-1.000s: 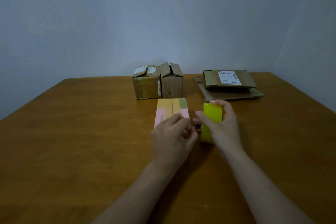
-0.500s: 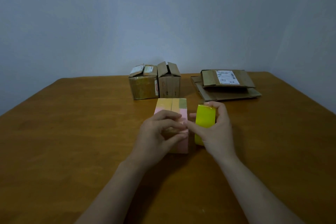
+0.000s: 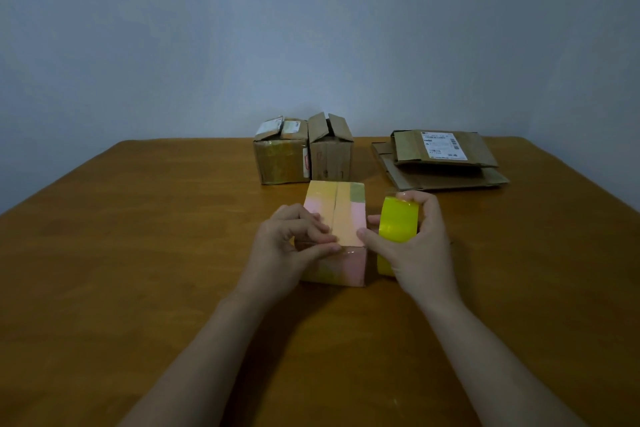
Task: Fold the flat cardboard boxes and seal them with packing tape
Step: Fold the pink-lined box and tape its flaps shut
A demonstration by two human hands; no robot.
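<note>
The left hand (image 3: 291,246), shifted leftward since a moment ago, is pinching the near top edge of the one pink box (image 3: 341,211) mid-desk (image 3: 138,253), fingers curled. The right hand (image 3: 415,250) is wrapping round the one yellow tape roll (image 3: 398,218) just beside it, forefinger touching the box. Two brown boxes (image 3: 281,159) (image 3: 330,156) and one flat cardboard stack (image 3: 440,163) are sitting behind.

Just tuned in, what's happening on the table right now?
A person is taping a pink box. The left hand pinches its near top edge, while the right hand grips a yellow tape roll just right of it. The box's top flaps are closed. Two folded brown boxes stand behind, and flat cardboard lies stacked at the back right.
</note>
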